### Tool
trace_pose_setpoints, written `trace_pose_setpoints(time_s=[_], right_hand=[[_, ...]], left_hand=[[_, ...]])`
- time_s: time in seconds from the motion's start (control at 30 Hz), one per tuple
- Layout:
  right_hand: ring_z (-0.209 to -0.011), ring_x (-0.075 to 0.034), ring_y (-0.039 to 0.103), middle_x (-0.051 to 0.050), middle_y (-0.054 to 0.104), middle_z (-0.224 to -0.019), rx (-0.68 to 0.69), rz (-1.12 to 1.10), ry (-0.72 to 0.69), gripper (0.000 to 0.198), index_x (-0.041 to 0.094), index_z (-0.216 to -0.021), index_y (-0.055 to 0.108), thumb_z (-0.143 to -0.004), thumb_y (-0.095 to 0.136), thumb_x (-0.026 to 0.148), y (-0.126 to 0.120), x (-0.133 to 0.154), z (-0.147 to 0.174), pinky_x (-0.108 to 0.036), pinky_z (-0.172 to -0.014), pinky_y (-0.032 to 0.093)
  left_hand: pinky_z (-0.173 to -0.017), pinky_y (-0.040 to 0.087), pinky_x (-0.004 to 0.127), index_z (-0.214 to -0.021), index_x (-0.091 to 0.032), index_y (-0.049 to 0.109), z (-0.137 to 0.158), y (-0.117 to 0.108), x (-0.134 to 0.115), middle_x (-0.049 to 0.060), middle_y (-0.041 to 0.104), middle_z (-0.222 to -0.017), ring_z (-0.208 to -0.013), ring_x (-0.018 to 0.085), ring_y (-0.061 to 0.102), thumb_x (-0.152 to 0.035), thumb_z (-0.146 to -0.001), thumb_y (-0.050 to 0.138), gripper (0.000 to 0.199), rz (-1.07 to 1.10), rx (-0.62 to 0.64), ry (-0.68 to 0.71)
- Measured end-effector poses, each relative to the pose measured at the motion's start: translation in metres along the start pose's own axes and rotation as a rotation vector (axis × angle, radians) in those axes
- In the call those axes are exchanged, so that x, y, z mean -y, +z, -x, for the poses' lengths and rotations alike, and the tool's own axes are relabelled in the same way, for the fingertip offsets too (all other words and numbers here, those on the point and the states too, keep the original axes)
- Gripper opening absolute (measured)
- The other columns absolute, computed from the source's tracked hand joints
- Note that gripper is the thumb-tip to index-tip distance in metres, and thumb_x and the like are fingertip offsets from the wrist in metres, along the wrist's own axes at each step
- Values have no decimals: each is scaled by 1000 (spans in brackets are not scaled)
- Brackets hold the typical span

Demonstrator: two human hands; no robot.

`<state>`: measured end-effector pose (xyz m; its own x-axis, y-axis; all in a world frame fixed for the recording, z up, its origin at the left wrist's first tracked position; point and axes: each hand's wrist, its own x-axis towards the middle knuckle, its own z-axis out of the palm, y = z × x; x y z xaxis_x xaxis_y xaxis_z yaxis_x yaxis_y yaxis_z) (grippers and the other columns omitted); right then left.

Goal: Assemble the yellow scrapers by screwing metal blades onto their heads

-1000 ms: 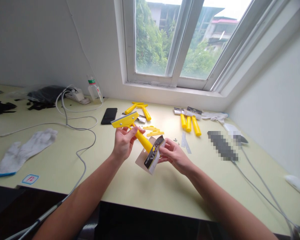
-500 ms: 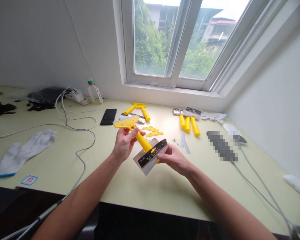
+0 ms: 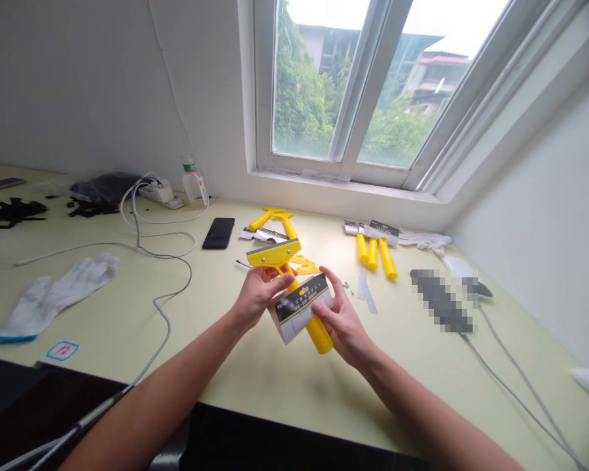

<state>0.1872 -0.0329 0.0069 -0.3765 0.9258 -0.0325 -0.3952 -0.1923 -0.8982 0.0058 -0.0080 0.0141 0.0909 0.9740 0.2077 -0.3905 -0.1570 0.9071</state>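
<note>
A yellow scraper (image 3: 321, 335) with a wide screwed head is held in front of me, tilted, its handle pointing down and right. My left hand (image 3: 261, 294) grips it by the neck, just under the head. A black and white printed card (image 3: 302, 304) lies across the handle, and my right hand (image 3: 342, 320) pinches it with the thumb on its front face. Behind them on the table are loose yellow head plates (image 3: 304, 265), partly hidden by the scraper. To the right of these lie thin metal blades (image 3: 366, 293) and a few small screws (image 3: 347, 286).
Carded yellow scrapers (image 3: 373, 254) lie at the back right, two yellow handles (image 3: 289, 227) at the back middle. A black phone (image 3: 218, 233), a bottle (image 3: 194, 183), grey cables (image 3: 169, 294) and a white glove (image 3: 59, 294) occupy the left. A window (image 3: 343, 98) rises behind.
The card has slid up the handle toward the head, so the handle's end now sticks out below it. The scraper's head has turned and shifted right.
</note>
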Motion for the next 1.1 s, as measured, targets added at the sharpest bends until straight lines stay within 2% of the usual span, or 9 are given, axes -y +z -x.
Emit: trace_pose_setpoints(time_s=[0.1, 0.2, 0.37, 0.47, 0.57, 0.77, 0.9, 1.0, 1.1], right_hand=[[-95, -22, 69, -4, 69, -111, -43, 2, -29, 88, 37, -143, 24, -74, 79, 34, 0, 0, -1, -35, -84, 54], [-88, -20, 70, -3, 70, -107, -61, -5, -33, 85, 37, -142, 26, -75, 79, 33, -1, 0, -2, -34, -82, 54], [-88, -19, 68, -1, 69, -109, -58, -19, -50, 82, 38, -141, 29, -75, 78, 37, -7, 4, -3, -33, -82, 53], [-87, -18, 67, -1, 68, -109, -97, -11, -80, 82, 39, -142, 29, -75, 77, 38, -12, 8, -5, -31, -80, 53], [-89, -17, 66, 0, 67, -109, -134, -22, -129, 79, 39, -141, 32, -76, 77, 37, -17, 14, -6, -30, -81, 52], [-87, -19, 65, -1, 67, -99, -153, 168, -204, 55, 30, -121, 53, -73, 79, 37, -21, 27, -5, -31, -80, 52], [-89, -21, 64, -2, 68, -97, -115, 436, -230, 36, 25, -106, 60, -76, 76, 37, -22, 28, -4, -33, -79, 52], [-87, -19, 64, -1, 67, -98, -91, 499, -223, 40, 27, -114, 55, -80, 73, 39, -25, 26, -5, -32, -77, 52], [-84, -18, 64, -1, 65, -102, -29, 517, -175, 56, 31, -131, 42, -83, 69, 41, -30, 25, -6, -31, -73, 53]], left_hand=[[-79, 55, 34, -81, -15, 65, -1, 2, 0, 7, 72, -87, -88, 24, 69, -38, -69, 82, 31, -27, 24, -8], [-82, 55, 37, -87, -17, 68, 2, 6, -1, 7, 72, -91, -90, 25, 69, -40, -73, 79, 30, -42, 68, -29], [-95, 50, 41, -111, -18, 68, 10, 7, -3, 13, 65, -119, -112, 31, 61, -43, -79, 72, 41, -117, 273, 9], [-98, 48, 42, -132, -23, 57, 11, 4, -3, 15, 52, -137, -127, 34, 50, -47, -75, 76, 64, -73, 350, 46], [-95, 49, 45, -143, -29, 42, 10, 1, -1, 15, 48, -139, -127, 34, 48, -54, -77, 71, 77, -24, 378, 80], [-89, 50, 41, -135, -24, 53, 10, -3, -1, 14, 61, -114, -106, 29, 59, -55, -87, 57, 57, -101, 380, 70], [-69, 53, 33, -119, -22, 64, 15, 1, 0, 10, 66, -98, -84, 24, 64, -51, -85, 63, 45, -203, 482, -95], [-54, 49, 27, -100, -19, 70, 14, 4, 2, 6, 66, -83, -65, 17, 61, -43, -83, 67, 29, -292, 382, -140], [-58, 50, 25, -100, -18, 68, 10, 5, 3, 7, 69, -87, -70, 17, 63, -39, -82, 69, 28, -305, 205, -70]])
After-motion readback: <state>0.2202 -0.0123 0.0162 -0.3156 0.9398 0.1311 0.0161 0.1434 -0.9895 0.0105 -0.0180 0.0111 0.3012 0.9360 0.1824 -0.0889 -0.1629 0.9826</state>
